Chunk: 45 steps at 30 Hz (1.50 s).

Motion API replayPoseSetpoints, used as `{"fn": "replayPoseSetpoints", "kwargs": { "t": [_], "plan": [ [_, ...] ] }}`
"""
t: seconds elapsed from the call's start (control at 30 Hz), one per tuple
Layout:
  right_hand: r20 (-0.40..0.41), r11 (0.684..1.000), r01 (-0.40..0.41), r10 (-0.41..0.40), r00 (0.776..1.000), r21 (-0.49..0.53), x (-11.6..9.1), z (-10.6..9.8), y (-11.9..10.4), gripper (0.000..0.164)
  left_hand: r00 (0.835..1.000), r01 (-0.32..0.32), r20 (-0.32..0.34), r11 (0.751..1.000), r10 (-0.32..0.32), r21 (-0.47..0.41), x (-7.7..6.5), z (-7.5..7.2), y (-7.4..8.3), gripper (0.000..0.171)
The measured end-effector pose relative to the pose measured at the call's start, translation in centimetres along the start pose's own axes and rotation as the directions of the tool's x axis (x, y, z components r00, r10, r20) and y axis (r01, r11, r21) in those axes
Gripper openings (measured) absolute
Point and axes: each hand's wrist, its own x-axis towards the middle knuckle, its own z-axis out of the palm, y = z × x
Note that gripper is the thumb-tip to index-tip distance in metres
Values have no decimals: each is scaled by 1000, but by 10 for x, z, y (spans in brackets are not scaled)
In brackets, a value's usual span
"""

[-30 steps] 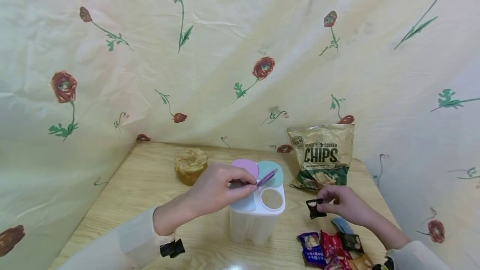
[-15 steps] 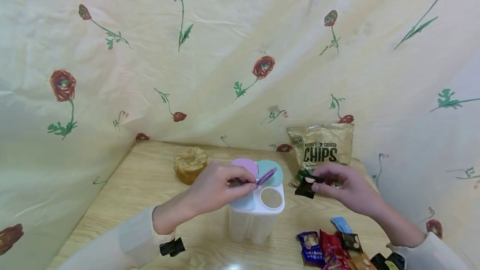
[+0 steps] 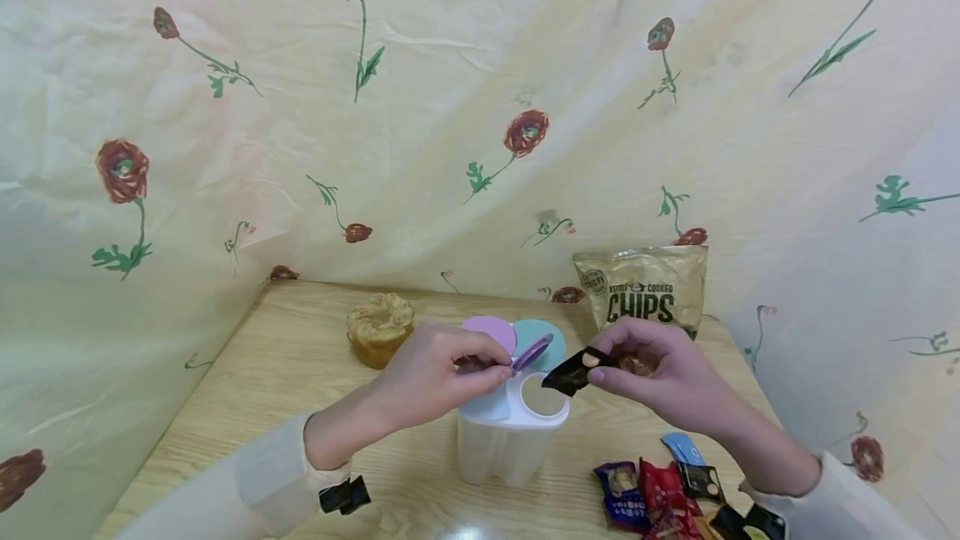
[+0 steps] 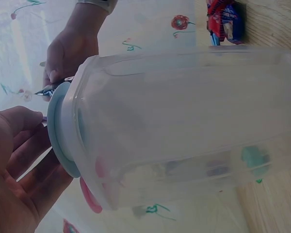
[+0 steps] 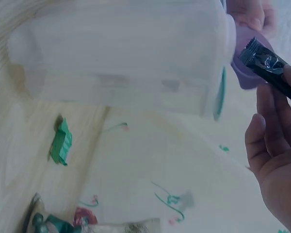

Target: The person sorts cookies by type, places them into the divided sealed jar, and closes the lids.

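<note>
Nearest me, toward the table's (image 3: 262, 407) right edge, I have a cluster of wrapped snacks (image 3: 663, 494). Beyond it, my right hand (image 3: 667, 365) pinches a black packet (image 3: 570, 373) between thumb and fingers, tilted over the uncovered round opening (image 3: 536, 400) of the clear container (image 3: 502, 452) standing mid-table. My left hand (image 3: 438, 373) pinches a raised purple lid (image 3: 532, 354) beside that opening; I can't tell whether it is attached. Farther back, a ring-shaped bread (image 3: 380, 330) sits near the far left corner, and a chip bag (image 3: 641, 282) stands by the far right one, before a flowered cloth (image 3: 420, 148).
</note>
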Motion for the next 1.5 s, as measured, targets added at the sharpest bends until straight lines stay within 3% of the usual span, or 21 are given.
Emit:
{"fn": "replayPoseSetpoints", "kwargs": {
  "t": [0.2,0.5,0.73,1.23,1.5],
  "plan": [
    [35,999,3,-5,999,36,4,13,5,24,1000,-12,-4,1000,12,-8,-1,1,-2,4],
    [88,997,3,4,996,-77,9,20,12,24,1000,-13,-1,1000,13,-9,1,-1,-1,4],
    [111,989,69,-55,992,-127,15,20,9,26,1000,13,8,1000,-12,-15,2,-1,0,2],
    [122,985,143,-131,984,-98,16,21,4,26,1000,-5,5,1000,5,-20,1,-1,1,3],
    [165,982,138,-116,979,-130,18,17,1,25,1000,-13,-3,1000,13,-13,1,1,0,4]
  ]
}}
